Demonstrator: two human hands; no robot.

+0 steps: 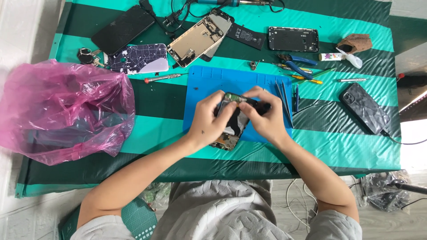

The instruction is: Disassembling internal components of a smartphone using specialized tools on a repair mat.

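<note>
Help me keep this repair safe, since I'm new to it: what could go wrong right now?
Both the left hand and right hand grip the opened phone above the blue mat; a twist might strain its exposed insides. The tweezers lie right beside the right hand and could be knocked. Small loose bits near the screwdriver may scatter.

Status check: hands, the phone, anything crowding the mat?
Left hand and right hand both gripping opened phone over blue mat. Tweezers lie beside right hand.
</note>
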